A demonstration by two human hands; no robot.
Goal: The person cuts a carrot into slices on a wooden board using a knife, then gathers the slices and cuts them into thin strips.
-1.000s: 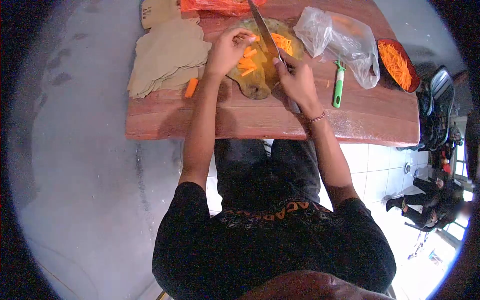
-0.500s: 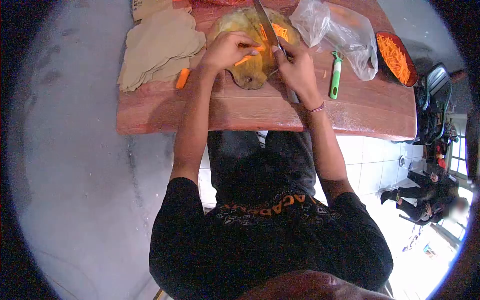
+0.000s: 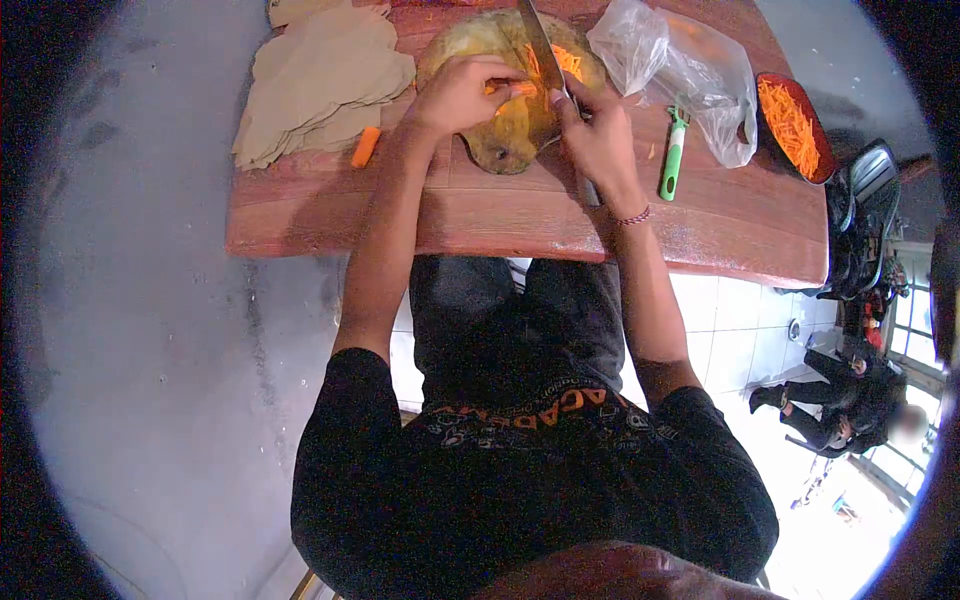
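Note:
A round wooden cutting board (image 3: pixel 503 150) with a short handle lies on the table in front of me. My left hand (image 3: pixel 468 95) pinches pieces of carrot (image 3: pixel 522 90) over its middle. In my right hand (image 3: pixel 598 135) is a long kitchen knife (image 3: pixel 537 38), gripped by the handle with its blade pointing away from me across the board. Carrot strips (image 3: pixel 567 62) lie just right of the blade. A short carrot chunk (image 3: pixel 366 147) rests on the table, left of my left forearm.
Flattened brown cardboard (image 3: pixel 320 85) covers the table's left side. On the right are a clear plastic bag (image 3: pixel 690 60), a green-handled peeler (image 3: pixel 673 160) and a dark bowl of carrot strips (image 3: pixel 790 125). A person (image 3: pixel 845 400) sits at the far right.
The loose carrot piece below my left fingers is now gathered in them. The whole view has shifted slightly; my right hand keeps its hold on the knife.

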